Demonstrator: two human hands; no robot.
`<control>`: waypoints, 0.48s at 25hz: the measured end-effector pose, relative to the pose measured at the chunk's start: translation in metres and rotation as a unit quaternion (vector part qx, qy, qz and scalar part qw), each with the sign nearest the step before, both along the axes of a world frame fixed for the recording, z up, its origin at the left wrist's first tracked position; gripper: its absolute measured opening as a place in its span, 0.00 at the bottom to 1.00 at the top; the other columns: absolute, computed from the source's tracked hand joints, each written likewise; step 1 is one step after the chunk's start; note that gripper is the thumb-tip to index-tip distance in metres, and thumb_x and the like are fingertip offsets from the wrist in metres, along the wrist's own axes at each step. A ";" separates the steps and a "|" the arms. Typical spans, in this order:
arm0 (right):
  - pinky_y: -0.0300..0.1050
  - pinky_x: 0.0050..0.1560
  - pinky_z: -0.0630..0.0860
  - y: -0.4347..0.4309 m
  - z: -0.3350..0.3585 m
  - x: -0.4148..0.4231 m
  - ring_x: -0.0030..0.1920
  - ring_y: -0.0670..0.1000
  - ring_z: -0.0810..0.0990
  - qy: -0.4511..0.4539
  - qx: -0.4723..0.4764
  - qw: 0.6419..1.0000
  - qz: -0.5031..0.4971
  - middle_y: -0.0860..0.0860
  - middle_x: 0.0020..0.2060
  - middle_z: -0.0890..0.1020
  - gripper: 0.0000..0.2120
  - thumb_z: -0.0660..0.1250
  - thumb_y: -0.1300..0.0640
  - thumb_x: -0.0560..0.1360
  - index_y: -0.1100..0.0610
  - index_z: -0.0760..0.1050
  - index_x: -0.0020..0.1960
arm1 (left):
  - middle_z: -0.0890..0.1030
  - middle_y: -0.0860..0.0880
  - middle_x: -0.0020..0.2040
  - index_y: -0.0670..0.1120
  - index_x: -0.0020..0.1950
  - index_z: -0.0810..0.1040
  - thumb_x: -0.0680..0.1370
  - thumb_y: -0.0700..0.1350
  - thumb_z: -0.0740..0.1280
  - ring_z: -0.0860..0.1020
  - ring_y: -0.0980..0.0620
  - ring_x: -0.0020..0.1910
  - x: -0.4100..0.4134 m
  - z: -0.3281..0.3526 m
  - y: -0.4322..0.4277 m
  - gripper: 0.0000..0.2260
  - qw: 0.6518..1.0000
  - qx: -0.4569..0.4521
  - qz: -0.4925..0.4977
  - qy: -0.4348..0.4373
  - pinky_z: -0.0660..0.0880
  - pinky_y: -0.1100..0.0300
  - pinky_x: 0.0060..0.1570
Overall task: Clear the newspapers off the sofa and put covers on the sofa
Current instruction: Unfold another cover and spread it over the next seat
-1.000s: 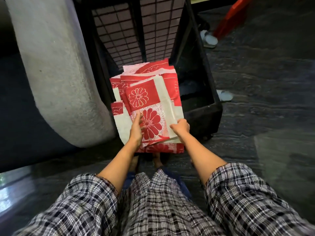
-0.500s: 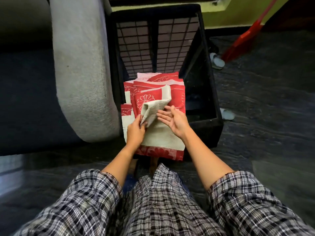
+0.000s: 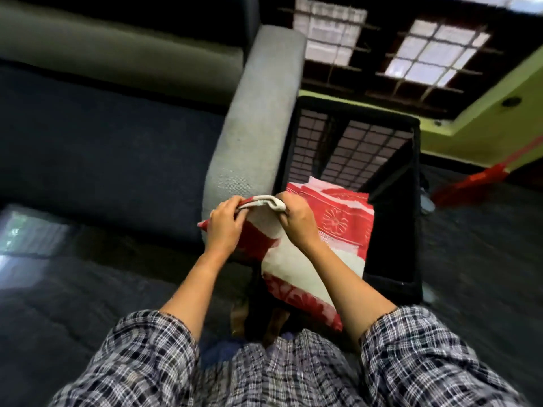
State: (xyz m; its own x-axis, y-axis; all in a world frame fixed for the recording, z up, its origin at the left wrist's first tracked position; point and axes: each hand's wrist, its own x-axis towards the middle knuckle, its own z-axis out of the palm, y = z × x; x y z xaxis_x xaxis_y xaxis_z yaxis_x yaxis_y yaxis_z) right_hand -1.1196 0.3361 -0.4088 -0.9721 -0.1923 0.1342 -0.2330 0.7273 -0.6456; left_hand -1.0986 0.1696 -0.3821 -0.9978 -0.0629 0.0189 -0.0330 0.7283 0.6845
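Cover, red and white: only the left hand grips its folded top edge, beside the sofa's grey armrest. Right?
No. The head view shows both hands gripping it: left hand and right hand each hold the folded top edge of the cover, beside the sofa's grey armrest.

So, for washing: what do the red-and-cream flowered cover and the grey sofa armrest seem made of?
Red-and-cream flowered cover: probably woven cotton, matte; it drapes and bunches softly in the left hand and right hand. Grey sofa armrest: coarse woven upholstery, matte, visibly grainy.

Home living room: sofa [image 3: 117, 148], barred windows [image 3: 435, 57]
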 end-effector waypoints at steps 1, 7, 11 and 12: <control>0.50 0.40 0.71 -0.023 0.011 -0.003 0.41 0.62 0.79 -0.009 -0.027 1.000 -0.001 0.59 0.39 0.80 0.11 0.63 0.56 0.72 0.62 0.76 0.47 | 0.81 0.42 0.45 0.40 0.50 0.77 0.77 0.42 0.64 0.77 0.42 0.47 0.002 0.009 -0.018 0.06 0.999 -0.001 0.022 0.025 0.70 0.51 0.49; 0.49 0.34 0.73 -0.187 0.086 -0.007 0.36 0.61 0.80 0.081 -0.099 0.988 0.080 0.58 0.35 0.81 0.18 0.55 0.46 0.73 0.59 0.73 0.46 | 0.74 0.49 0.36 0.41 0.41 0.73 0.78 0.60 0.52 0.70 0.52 0.37 0.030 0.058 -0.149 0.24 0.980 -0.002 0.137 0.146 0.65 0.56 0.42; 0.49 0.36 0.73 -0.317 0.114 0.007 0.36 0.57 0.80 0.098 -0.128 0.980 0.118 0.56 0.35 0.81 0.23 0.53 0.42 0.74 0.62 0.74 0.47 | 0.76 0.45 0.33 0.40 0.39 0.73 0.79 0.59 0.48 0.73 0.47 0.33 0.056 0.090 -0.275 0.27 0.962 -0.048 0.179 0.202 0.65 0.57 0.40; 0.50 0.36 0.74 -0.356 0.120 0.014 0.35 0.57 0.79 0.100 -0.143 0.977 0.126 0.55 0.35 0.80 0.23 0.54 0.42 0.74 0.61 0.74 0.47 | 0.77 0.45 0.34 0.40 0.40 0.74 0.80 0.59 0.48 0.74 0.46 0.33 0.066 0.098 -0.317 0.27 0.958 -0.067 0.182 0.210 0.66 0.57 0.40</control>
State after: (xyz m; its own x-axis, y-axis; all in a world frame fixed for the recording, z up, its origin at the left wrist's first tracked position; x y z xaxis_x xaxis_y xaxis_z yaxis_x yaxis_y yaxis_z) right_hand -1.1061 -0.0201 -0.2884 -0.8473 -0.3497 0.3999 -0.5240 0.4271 -0.7369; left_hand -1.0325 -0.1472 -0.2845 -0.8129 -0.3747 0.4457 -0.0442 0.8030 0.5944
